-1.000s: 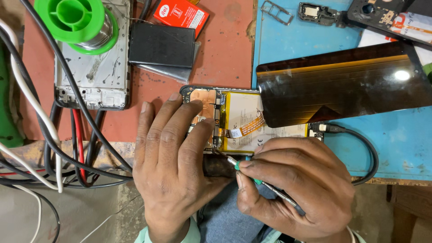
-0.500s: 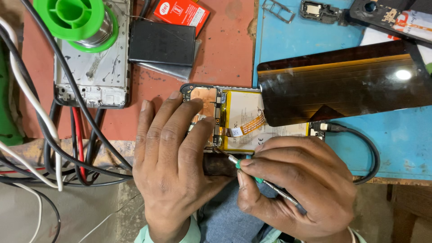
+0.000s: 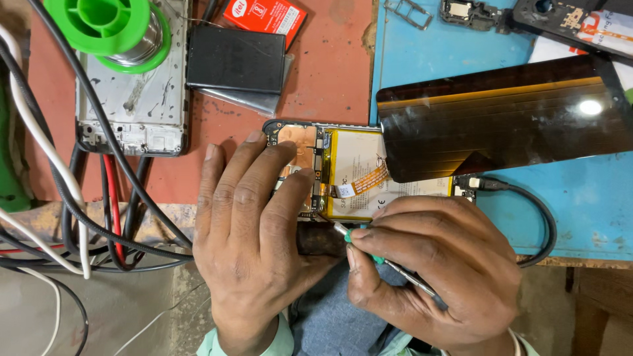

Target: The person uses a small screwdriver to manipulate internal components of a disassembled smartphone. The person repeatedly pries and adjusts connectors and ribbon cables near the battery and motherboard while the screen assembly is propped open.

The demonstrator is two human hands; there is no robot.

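Observation:
An opened phone (image 3: 349, 168) lies at the bench's near edge, its copper shield, battery and orange flex cable exposed. My left hand (image 3: 254, 244) lies flat on the phone's left end and pins it down. My right hand (image 3: 435, 264) grips a thin green-collared screwdriver (image 3: 369, 254), whose tip touches the phone's lower edge near the middle. The phone's dark screen panel (image 3: 501, 115) is folded out to the right, over the blue mat. A black cable (image 3: 537, 217) is plugged into the phone's right end.
A green solder spool (image 3: 109, 29) rests on a bare phone frame (image 3: 132, 92) at far left. A black battery (image 3: 236, 59) and a red pack (image 3: 273, 14) lie behind. Black, white and red wires (image 3: 79, 191) cross the left. Small phone parts (image 3: 475, 12) sit on the blue mat (image 3: 422, 59).

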